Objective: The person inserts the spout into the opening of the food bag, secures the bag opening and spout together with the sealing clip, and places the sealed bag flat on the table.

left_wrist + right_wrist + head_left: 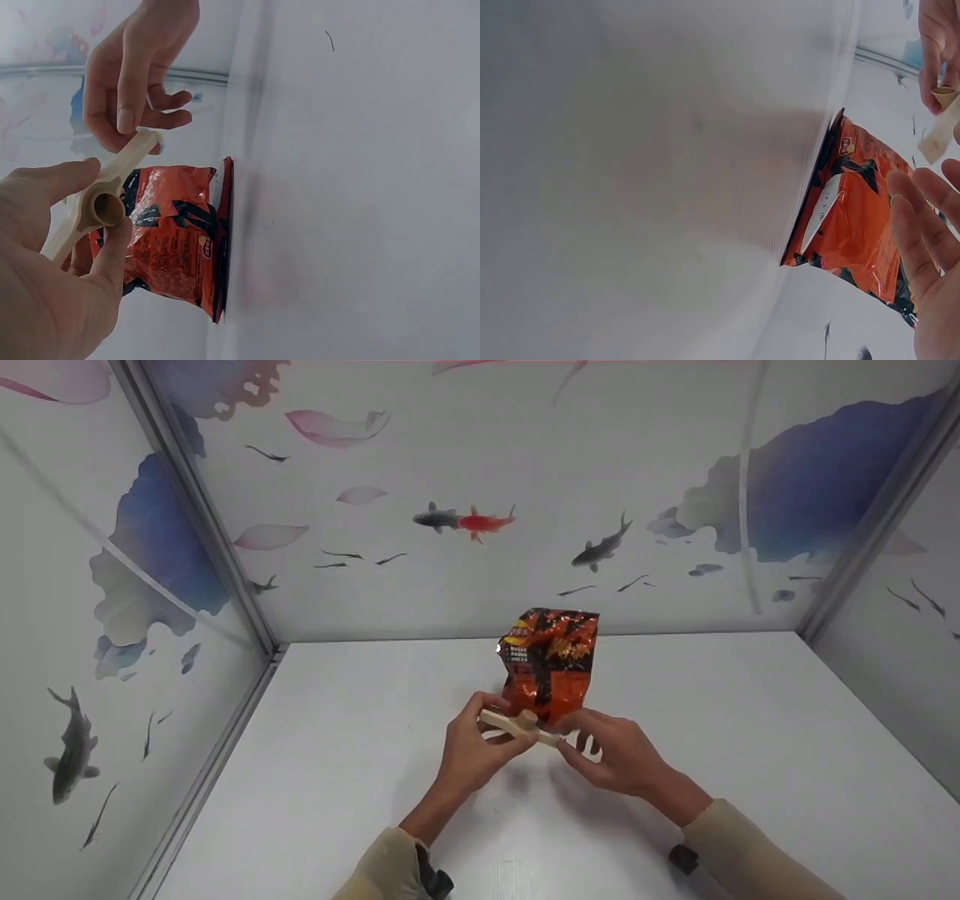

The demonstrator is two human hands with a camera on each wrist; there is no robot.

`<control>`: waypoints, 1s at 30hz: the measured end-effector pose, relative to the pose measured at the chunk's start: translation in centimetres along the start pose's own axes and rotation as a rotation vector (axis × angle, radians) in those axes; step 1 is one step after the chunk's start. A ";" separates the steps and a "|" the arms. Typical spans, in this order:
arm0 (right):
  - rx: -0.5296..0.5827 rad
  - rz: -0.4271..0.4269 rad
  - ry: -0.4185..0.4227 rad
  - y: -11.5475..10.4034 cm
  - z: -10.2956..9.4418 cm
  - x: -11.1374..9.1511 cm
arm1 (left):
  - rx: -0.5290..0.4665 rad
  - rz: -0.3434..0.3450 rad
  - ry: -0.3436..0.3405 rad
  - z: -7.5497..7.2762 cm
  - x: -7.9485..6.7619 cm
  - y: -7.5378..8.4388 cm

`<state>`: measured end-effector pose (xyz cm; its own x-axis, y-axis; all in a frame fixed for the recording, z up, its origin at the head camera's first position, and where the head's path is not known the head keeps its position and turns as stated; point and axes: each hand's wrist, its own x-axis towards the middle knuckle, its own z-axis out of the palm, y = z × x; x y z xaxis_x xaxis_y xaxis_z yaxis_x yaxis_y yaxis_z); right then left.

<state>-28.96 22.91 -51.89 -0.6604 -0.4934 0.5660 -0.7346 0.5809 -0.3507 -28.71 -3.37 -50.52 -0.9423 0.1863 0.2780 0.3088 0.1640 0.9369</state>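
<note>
My left hand grips a cream plastic bar, which looks like a bag clip, between thumb and fingers. A round hollow spout stands out from the bar's middle. Around the bar's right end is my right hand, its thumb and fingers apart and loosely bent; whether they touch the bar is hard to make out. Just behind both hands, a shiny orange and black snack bag stands upright on the white table. The hands cover part of its lower edge in the head view.
The white table runs back to a wall printed with fish and petals. Printed panels with metal corner frames enclose it left and right. Dark straps show at both sleeves.
</note>
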 end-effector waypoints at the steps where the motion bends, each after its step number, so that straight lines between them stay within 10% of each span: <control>1: 0.004 0.001 -0.002 0.0 0.0 0.0 | 0.003 0.000 0.004 0.1 0.0 0.0; 30: -0.069 -0.051 -0.023 -0.1 -0.5 0.2 | 0.301 0.065 -0.065 0.9 -0.1 -0.4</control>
<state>-28.98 23.13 -51.35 -0.6268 -0.5376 0.5640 -0.7552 0.5976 -0.2696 -28.60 -2.53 -51.10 -0.9121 0.2660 0.3120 0.4016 0.4269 0.8102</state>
